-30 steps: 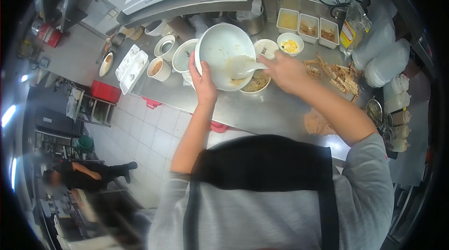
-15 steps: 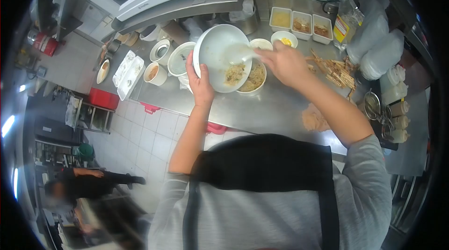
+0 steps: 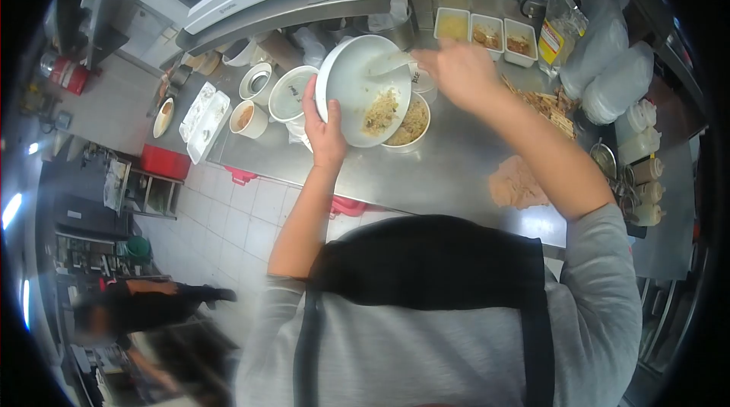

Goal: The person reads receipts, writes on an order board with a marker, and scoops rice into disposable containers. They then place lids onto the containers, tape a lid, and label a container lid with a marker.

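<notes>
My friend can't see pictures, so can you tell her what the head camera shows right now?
A person tilts a big white bowl with the left hand and scrapes rice-like food with a white spoon in the right hand into a smaller bowl on a steel counter. Cups, tubs and wooden sticks lie around.

Tilted bowl hides most of smaller bowl.

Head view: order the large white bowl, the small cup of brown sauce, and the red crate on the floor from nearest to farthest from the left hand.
1. Large white bowl: gripped at its rim by the left hand.
2. Small cup of brown sauce: on the counter, to the hand's left.
3. Red crate: farther left, off the counter's end.
</notes>
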{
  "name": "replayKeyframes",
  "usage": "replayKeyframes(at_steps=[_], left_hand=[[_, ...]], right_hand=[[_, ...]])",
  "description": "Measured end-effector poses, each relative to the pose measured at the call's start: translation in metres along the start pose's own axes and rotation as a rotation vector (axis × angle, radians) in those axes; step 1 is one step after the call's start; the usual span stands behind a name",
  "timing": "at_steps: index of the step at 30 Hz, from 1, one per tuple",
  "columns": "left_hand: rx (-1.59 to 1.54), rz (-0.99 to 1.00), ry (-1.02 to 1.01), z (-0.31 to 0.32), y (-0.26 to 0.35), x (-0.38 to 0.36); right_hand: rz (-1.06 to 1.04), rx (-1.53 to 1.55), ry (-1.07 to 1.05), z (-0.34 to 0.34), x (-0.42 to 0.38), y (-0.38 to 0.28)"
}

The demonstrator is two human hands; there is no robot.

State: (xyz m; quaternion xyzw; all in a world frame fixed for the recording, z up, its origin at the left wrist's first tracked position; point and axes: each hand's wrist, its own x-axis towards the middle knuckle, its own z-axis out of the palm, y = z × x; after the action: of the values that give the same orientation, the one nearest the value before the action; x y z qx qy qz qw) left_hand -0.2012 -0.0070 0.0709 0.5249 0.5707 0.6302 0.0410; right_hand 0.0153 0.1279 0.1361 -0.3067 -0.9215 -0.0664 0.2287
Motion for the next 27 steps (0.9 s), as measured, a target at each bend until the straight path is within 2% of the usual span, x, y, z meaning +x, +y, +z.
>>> replayKeyframes(at_steps=[2, 5, 8, 11, 14, 17, 20, 23, 27], left_hand=[[0.009, 0.016, -0.008, 0.001, 0.001, 0.0], [-0.009, 0.028, -0.004, 0.004, 0.003, 0.001], [0.068, 0.059, -0.006, 0.006, 0.005, 0.002], [0.079, 0.056, 0.0, 0.008, 0.004, 0.004], [0.082, 0.049, 0.014, 0.009, 0.003, 0.005], [0.129, 0.091, 0.021, 0.007, -0.005, 0.005], [0.175, 0.121, 0.007, 0.008, -0.002, 0.003], [0.171, 0.119, 0.016, 0.007, 0.0, 0.002], [0.167, 0.136, 0.018, 0.003, -0.001, 0.001]], right_hand=[[-0.017, -0.065, -0.16, 0.0, 0.012, 0.007], [-0.006, 0.042, -0.342, 0.007, 0.003, 0.0], [0.023, 0.146, -0.32, 0.012, -0.007, -0.01], [-0.036, 0.129, -0.248, 0.01, -0.013, -0.025], [-0.077, -0.005, -0.317, 0.013, -0.011, -0.028], [-0.083, -0.098, -0.254, -0.013, -0.006, -0.029], [-0.129, 0.06, -0.242, -0.017, 0.007, -0.039], [-0.199, -0.027, -0.301, 0.001, 0.011, -0.048], [-0.122, -0.052, -0.381, -0.008, 0.016, -0.032]])
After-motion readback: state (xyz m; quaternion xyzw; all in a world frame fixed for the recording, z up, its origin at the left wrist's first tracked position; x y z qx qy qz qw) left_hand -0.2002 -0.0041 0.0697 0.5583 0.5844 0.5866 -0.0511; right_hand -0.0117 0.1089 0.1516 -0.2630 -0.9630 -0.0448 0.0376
